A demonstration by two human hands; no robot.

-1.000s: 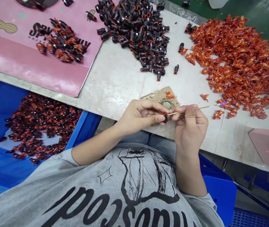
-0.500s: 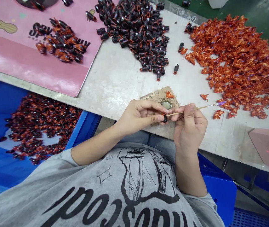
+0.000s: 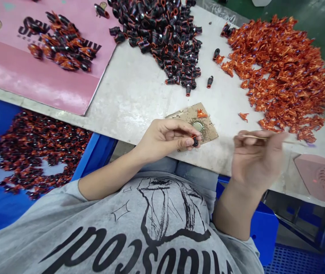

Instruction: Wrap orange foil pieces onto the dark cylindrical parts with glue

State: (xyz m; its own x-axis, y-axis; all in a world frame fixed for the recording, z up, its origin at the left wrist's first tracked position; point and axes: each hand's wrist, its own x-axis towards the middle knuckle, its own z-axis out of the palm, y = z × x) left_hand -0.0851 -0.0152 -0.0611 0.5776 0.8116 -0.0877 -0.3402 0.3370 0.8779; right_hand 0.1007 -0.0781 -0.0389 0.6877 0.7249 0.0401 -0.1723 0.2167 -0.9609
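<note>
My left hand (image 3: 165, 139) is closed in a pinch on a small black cap with an orange bit (image 3: 195, 142), held just over the table's near edge. My right hand (image 3: 255, 158), blurred by motion, is closed on a thin wooden stick (image 3: 268, 139) that points right. The two hands are apart. Between them lies a scrap of cardboard (image 3: 208, 131) with a round metal lid (image 3: 198, 126) and one orange piece (image 3: 201, 113) on it.
A heap of black caps (image 3: 165, 34) lies at the table's back, a large heap of orange pieces (image 3: 279, 72) at the right. Finished pieces sit on a pink board (image 3: 51, 83) and fill a blue bin (image 3: 37, 152) at the left. A pink tray (image 3: 322, 177) sits at the right.
My right hand has pulled the stick out of the cap and swung right, away from the left hand. The left hand has kept the cap in place.
</note>
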